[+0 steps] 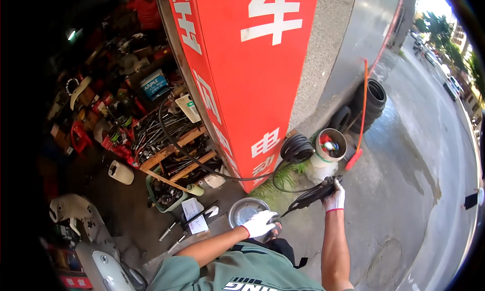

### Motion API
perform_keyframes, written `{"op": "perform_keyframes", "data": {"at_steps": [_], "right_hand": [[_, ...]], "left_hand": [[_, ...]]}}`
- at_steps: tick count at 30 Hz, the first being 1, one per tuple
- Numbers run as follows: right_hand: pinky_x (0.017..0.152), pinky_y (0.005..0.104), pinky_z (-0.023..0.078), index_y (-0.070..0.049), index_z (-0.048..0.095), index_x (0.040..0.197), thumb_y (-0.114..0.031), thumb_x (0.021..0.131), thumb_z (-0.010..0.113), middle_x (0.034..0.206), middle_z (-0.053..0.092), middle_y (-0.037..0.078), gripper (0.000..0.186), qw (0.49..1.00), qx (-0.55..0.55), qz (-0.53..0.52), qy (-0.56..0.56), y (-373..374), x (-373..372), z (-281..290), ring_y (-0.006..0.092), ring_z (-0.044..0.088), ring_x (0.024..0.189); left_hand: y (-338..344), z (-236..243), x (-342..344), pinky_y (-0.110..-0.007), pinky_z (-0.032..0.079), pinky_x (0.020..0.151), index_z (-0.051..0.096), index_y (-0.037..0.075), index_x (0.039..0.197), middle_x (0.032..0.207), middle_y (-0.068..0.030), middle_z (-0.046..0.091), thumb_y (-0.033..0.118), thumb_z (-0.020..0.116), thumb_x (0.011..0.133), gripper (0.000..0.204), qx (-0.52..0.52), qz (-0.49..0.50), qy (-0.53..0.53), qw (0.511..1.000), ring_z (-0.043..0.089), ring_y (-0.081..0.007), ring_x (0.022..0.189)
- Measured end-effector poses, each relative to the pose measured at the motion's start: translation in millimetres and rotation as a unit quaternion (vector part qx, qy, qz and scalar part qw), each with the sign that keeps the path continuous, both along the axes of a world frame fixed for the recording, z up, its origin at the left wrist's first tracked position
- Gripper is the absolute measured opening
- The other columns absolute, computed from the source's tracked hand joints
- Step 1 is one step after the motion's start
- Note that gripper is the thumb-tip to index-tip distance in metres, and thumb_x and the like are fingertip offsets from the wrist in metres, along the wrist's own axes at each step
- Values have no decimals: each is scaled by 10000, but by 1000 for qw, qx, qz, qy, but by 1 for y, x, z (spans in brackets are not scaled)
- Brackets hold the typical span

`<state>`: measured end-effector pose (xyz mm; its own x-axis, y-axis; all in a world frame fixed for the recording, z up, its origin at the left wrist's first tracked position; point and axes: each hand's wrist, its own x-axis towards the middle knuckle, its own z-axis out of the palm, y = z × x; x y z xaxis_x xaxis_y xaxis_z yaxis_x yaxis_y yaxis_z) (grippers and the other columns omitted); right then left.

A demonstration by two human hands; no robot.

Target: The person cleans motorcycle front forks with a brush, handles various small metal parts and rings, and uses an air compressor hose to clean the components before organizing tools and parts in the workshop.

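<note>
My right hand (334, 197), in a white knitted glove with a red cuff, is closed around a limp, folded black rubber tube (312, 195). The tube hangs down to the left and narrows toward my left hand (259, 224). That hand wears a matching glove and is over the right rim of a round metal basin (237, 208). Its fingers are curled at a small dark piece, which I cannot make out; whether it belongs to the tube is unclear. A black hose (228, 177) runs behind both hands to a thick coil (296, 149) by the red pillar.
A white bucket (319, 157) with colourful items stands beyond my right hand, beside an orange-handled broom (365, 106) and stacked tyres (375, 107). Left of the red pillar (252, 79) are a wooden tool rack (188, 138), a green tub (174, 207), loose tools and a scooter (108, 265).
</note>
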<state>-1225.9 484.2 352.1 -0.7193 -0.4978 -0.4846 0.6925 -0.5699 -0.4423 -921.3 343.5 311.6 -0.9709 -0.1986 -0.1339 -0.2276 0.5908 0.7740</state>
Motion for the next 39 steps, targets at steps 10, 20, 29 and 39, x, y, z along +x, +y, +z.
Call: {"op": "perform_keyframes", "data": {"at_steps": [10,20,29,39], "right_hand": [[980,460,464,78,558,1288,-407,896,608,1256,607,277,626,515,493,283,642,-165,-92,-42,385,608,1128],[1040,461,440,85,523,1315,-131,963,503,1309,561,311,414,310,561,170,748,-167,-142,-139,446,561,1182],[829,429,502,26,553,1140,-118,962,441,1051,650,279,255,329,535,64,776,-178,-184,-176,450,625,929],[738,437,510,-31,673,1140,-207,938,572,988,734,161,287,388,544,357,653,-132,-109,-118,373,679,846]], "left_hand": [[-6,-91,255,-442,511,924,680,6,1143,1146,-209,697,321,605,890,412,88,512,-261,814,655,-372,1081],[186,-80,332,-421,508,929,719,89,1150,1135,-195,701,379,618,863,420,172,699,-277,637,668,-362,1065],[183,-95,345,-402,510,935,732,88,1141,1110,-182,719,371,625,870,406,177,745,-232,600,679,-330,1055],[218,-154,417,-396,515,933,734,62,1118,1095,-186,721,359,642,855,407,254,763,-169,570,682,-327,1055]]}}
